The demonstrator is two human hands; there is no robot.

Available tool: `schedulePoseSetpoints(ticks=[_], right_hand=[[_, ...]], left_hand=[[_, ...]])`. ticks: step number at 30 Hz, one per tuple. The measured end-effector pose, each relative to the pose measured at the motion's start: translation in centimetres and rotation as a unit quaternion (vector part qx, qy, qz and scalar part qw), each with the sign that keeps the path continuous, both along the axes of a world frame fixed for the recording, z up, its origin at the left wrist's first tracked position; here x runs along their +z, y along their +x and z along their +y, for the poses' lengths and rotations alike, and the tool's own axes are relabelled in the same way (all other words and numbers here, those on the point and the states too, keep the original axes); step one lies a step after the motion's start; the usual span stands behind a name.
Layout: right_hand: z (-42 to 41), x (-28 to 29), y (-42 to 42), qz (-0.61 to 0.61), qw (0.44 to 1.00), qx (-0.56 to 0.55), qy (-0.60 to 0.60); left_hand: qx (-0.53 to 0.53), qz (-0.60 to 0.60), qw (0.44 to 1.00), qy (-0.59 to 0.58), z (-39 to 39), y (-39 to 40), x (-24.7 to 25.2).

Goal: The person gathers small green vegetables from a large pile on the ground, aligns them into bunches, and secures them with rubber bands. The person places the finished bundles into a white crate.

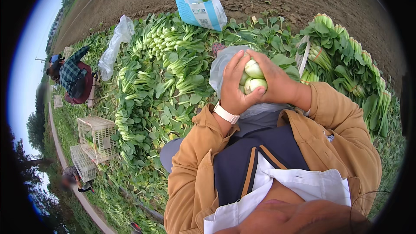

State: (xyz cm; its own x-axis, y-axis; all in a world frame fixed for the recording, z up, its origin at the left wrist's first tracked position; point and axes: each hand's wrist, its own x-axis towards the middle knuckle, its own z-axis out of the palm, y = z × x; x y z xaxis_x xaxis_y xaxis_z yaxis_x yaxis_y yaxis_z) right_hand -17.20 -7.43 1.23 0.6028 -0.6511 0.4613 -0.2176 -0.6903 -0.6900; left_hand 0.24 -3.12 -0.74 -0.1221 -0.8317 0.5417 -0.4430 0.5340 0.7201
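Both hands close around a bunch of bok choy (254, 77) in front of my chest, its pale stem bases facing up toward me. My left hand (234, 83), with a pale band on its wrist, presses on one side of it. My right hand (280, 79) cups the other side, and the fingertips of the two hands come close at the top. Green leaves (283, 61) show beyond my right hand. A translucent plastic sheet (224, 63) lies behind and below the hands, over my lap. The rest of the bunch is hidden by my hands.
Loose bok choy (165, 40) lies in heaps to the left. Banded bunches (344, 52) are stacked at the right. A blue and white bag (203, 8) stands ahead. Plastic crates (99, 138), a plastic sheet (113, 48) and two people (74, 74) are further left.
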Motion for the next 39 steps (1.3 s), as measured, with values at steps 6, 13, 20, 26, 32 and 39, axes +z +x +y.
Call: schedulePoseSetpoints(ticks=[6, 13, 20, 26, 32, 39], right_hand=[[0.6, -0.1, 0.0, 0.019, 0.998, -0.036, 0.048], [0.2, 0.3, 1.3, 0.046, 0.995, -0.033, 0.086], [0.4, 0.8, 1.7, 0.092, 0.993, -0.035, 0.062], [-0.3, 0.1, 0.3, 0.142, 0.988, -0.050, -0.027], [-0.3, 0.8, 1.0, 0.132, 0.989, -0.041, -0.051], [1.2, 2.7, 3.0, 0.111, 0.993, -0.042, 0.001]], left_hand=[[0.011, 0.038, 0.998, -0.043, -0.5, -0.3, -0.5], [0.004, -0.020, 1.000, -0.011, -0.1, 2.2, 0.4], [0.418, 0.068, 0.905, 0.034, 20.9, 19.2, 1.5], [0.721, 0.008, 0.598, 0.349, 51.3, 15.5, -15.2], [0.585, 0.155, 0.625, 0.493, 58.7, 4.4, -36.3], [0.517, 0.234, 0.601, 0.564, 38.5, 2.8, -38.5]])
